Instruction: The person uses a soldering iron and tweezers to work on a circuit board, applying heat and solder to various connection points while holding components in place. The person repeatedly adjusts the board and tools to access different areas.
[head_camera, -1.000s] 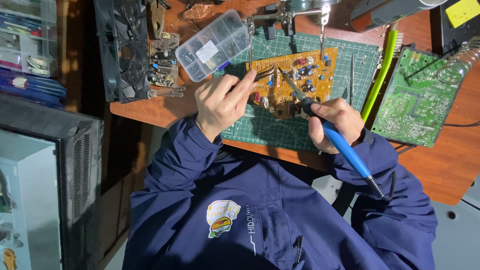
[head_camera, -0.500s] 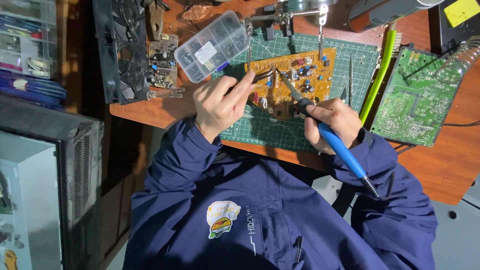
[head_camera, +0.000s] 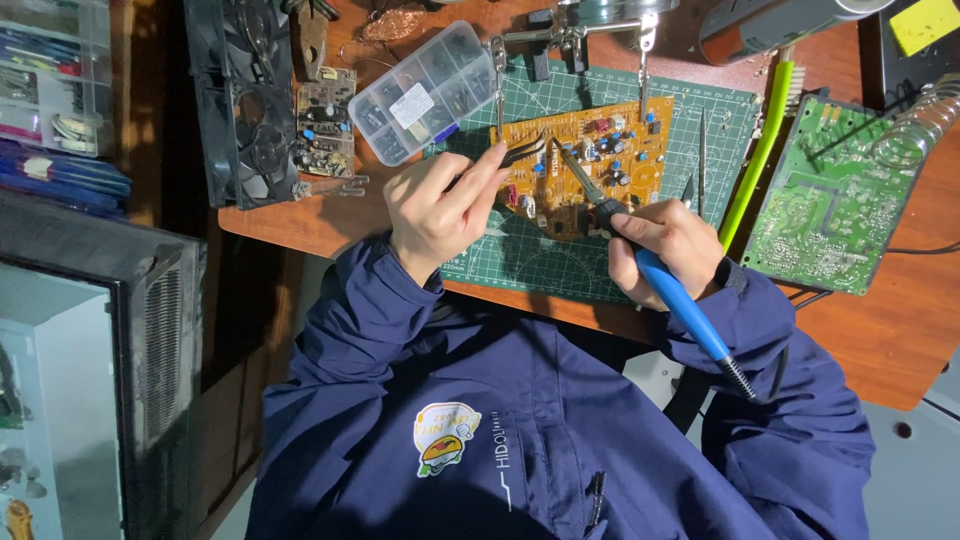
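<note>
In the upper middle of the frame my left hand (head_camera: 437, 205) pinches tweezers (head_camera: 520, 153) and my right hand (head_camera: 665, 245) grips the soldering iron (head_camera: 640, 250), tip on the orange circuit board (head_camera: 585, 165) on the worktop (head_camera: 900, 320), so I judge the soldering unfinished.

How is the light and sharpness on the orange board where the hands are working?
Head view: the orange circuit board is evenly lit and sharp, no glare; left hand with tweezers and right hand with the soldering iron show no blur; the left side of the frame falls into dim shadow.
</note>
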